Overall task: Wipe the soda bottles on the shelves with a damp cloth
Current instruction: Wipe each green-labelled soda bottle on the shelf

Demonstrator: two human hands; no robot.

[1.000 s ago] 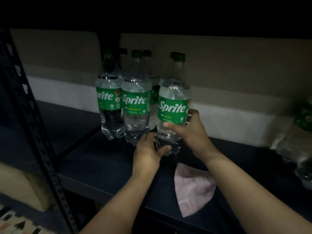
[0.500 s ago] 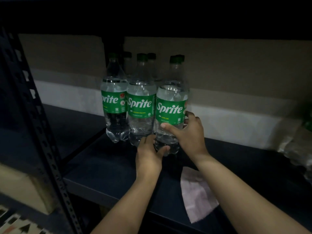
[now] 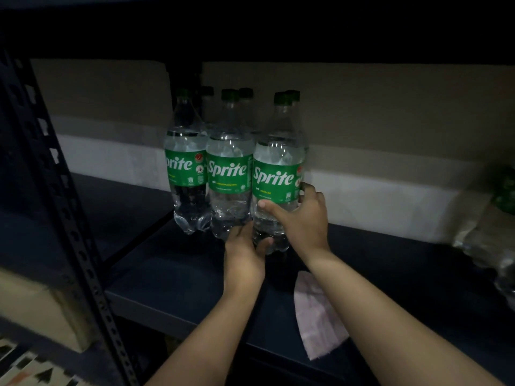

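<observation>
Several clear Sprite bottles with green caps and labels stand in a cluster on a dark blue metal shelf (image 3: 172, 277). The front right bottle (image 3: 276, 168) stands upright against the middle bottle (image 3: 229, 174), with a third one (image 3: 186, 174) at the left. My right hand (image 3: 302, 218) wraps the front right bottle's side just below its label. My left hand (image 3: 245, 252) cups that bottle's base from the front left. A pale pink cloth (image 3: 317, 316) lies flat on the shelf near its front edge, partly under my right forearm, held by neither hand.
A perforated dark upright post (image 3: 55, 196) of the rack stands at the left. Cardboard panels (image 3: 376, 121) back the shelf. A plastic-wrapped pack of bottles (image 3: 493, 232) lies at the far right. A cardboard box (image 3: 36, 310) sits on the lower level at left.
Both hands have slid the front right bottle leftward and back, closing the gap to the middle bottle. The cloth has stayed where it lay.
</observation>
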